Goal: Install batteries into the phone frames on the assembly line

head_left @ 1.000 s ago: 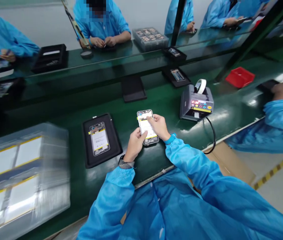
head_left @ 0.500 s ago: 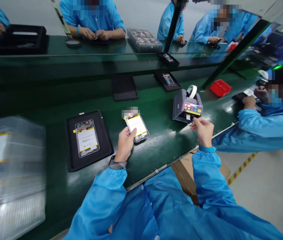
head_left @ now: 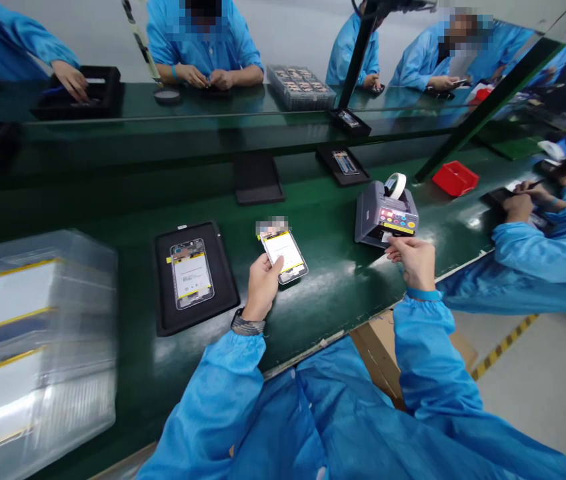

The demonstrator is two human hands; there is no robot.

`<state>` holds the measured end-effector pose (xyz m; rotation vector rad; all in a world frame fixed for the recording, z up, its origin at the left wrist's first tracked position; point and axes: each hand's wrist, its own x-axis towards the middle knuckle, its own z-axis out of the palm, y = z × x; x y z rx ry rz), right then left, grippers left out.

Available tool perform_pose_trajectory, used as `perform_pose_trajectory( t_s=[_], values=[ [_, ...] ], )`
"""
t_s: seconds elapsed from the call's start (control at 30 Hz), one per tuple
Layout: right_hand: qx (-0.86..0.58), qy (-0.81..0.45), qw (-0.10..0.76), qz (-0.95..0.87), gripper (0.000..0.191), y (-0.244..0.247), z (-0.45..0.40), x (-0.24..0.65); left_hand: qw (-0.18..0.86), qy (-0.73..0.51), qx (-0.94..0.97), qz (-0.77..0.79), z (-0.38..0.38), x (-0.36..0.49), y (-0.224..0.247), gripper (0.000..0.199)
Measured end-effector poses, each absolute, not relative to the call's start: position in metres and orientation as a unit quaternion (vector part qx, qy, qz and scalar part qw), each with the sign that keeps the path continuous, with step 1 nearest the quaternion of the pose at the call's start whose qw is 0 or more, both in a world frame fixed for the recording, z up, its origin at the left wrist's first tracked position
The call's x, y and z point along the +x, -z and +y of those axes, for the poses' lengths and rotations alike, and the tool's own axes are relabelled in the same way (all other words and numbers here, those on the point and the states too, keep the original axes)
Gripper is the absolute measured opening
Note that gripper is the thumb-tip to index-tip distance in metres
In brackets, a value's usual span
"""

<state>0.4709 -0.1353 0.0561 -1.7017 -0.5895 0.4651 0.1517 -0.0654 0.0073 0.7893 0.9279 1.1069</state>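
Observation:
My left hand (head_left: pixel 263 283) is closed round the lower left side of an open phone (head_left: pixel 284 251), thumb over its white battery, holding it tilted above the green bench. My right hand (head_left: pixel 415 261) pinches thumb and fingers together at the front of a grey tape dispenser (head_left: pixel 387 212). A short white tape end (head_left: pixel 387 237) shows at the dispenser's mouth, just above the fingertips; anything between them is too small to make out. Left of my left hand, a second open phone (head_left: pixel 192 274) lies in a black tray (head_left: pixel 223 293).
Clear plastic trays of batteries (head_left: pixel 80 320) stand at the left. Behind are a flat black tray (head_left: pixel 257 179), another black tray with a phone (head_left: pixel 344 163) and a red bin (head_left: pixel 455 179). Co-workers sit across the bench; another person's sleeve (head_left: pixel 537 250) is at the right.
The whole view has shifted, so most things appear further right. My right hand has come slightly closer to the dispenser's mouth. My left hand still holds the phone.

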Motion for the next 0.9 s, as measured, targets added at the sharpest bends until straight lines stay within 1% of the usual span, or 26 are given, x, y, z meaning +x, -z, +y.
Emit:
perform_pose_trajectory(
  t_s=[0.23,0.4,0.5,0.53,0.6,0.73,0.9],
  values=[
    [-0.743,-0.209,0.590,-0.236,0.014,-0.056,-0.133,0.470,0.686,-0.495,0.354,0.398,-0.064,0.153,-0.005,0.057],
    [-0.743,-0.217,0.589,-0.234,0.016,-0.060,-0.138,0.470,0.688,-0.493,0.351,0.401,-0.062,0.153,0.000,0.058],
    [-0.717,-0.239,0.602,-0.256,0.011,-0.060,-0.143,0.454,0.687,-0.491,0.362,0.395,-0.061,0.154,0.003,0.059],
    [-0.705,-0.255,0.603,-0.273,0.012,-0.059,-0.144,0.444,0.687,-0.489,0.367,0.392,-0.061,0.154,0.004,0.059],
    [-0.682,-0.302,0.588,-0.314,0.020,-0.055,-0.145,0.419,0.687,-0.484,0.377,0.389,-0.062,0.155,0.005,0.059],
    [-0.658,-0.399,0.519,-0.373,0.031,-0.041,-0.137,0.362,0.686,-0.475,0.391,0.389,-0.062,0.158,0.010,0.057],
    [-0.641,-0.443,0.483,-0.400,0.042,-0.026,-0.122,0.320,0.676,-0.481,0.403,0.386,-0.062,0.159,0.014,0.057]
  ],
)
